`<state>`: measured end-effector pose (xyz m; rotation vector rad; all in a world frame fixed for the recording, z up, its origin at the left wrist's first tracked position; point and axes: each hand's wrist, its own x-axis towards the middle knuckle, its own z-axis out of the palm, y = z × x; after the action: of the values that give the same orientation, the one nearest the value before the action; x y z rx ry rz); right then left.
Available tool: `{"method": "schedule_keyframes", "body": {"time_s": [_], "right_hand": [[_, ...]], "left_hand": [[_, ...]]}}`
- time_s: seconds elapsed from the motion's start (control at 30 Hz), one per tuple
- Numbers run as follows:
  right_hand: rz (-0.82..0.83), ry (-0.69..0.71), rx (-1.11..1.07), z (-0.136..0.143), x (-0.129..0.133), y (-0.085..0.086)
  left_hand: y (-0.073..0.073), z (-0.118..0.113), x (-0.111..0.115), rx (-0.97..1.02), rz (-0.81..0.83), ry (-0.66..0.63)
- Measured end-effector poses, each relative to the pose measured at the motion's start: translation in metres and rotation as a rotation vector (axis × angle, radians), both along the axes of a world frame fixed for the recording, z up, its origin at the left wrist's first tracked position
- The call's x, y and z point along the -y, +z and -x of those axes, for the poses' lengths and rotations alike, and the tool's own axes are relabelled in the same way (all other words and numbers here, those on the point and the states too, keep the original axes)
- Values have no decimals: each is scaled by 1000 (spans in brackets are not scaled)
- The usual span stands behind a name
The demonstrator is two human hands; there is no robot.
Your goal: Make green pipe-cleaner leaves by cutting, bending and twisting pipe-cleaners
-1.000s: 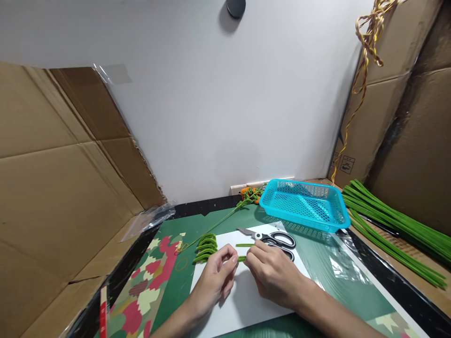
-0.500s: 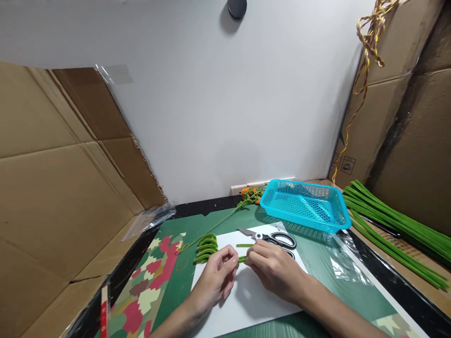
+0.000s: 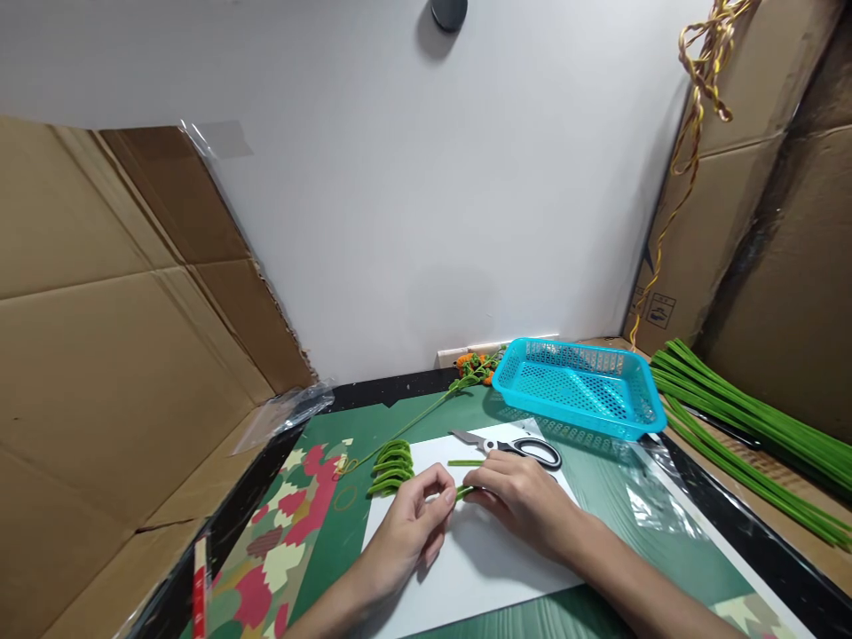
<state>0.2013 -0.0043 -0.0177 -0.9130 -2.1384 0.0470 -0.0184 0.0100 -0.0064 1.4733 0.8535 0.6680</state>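
Over the white paper [image 3: 479, 568], my left hand [image 3: 421, 519] and my right hand [image 3: 523, 497] pinch a short green fuzzy stem [image 3: 462, 492] between them. Fingers cover both of its ends. Another short green stem [image 3: 466, 462] lies on the paper just beyond, partly hidden by my right hand. Scissors [image 3: 489, 444] with black and grey handles rest behind my right hand, blades pointing left. Several bent green fuzzy pieces [image 3: 391, 467] sit in a row at the paper's left edge, close to my left hand.
A blue perforated basket [image 3: 576, 413] stands at the back right. Long green stems [image 3: 752, 417] lie to its right. An orange flower [image 3: 474, 366] with a long green stem lies at the back. Cardboard [image 3: 126, 355] walls the left side, and a red strip [image 3: 200, 590] lies at lower left.
The fingers of both hands have shifted slightly around the short stem, and my left fingertips are a little further right. The view has moved slightly.
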Motion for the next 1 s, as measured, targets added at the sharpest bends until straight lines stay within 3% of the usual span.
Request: {"method": "schedule_keyframes", "body": {"time_s": [0.27,1.0], "right_hand": [[2,38,-103,0,-2,-6],[-34,21,-84,2,-2,-6]], "left_hand": [[1,0,2,-7,-5,-27],[5,1,3,-11,8,-72]]}}
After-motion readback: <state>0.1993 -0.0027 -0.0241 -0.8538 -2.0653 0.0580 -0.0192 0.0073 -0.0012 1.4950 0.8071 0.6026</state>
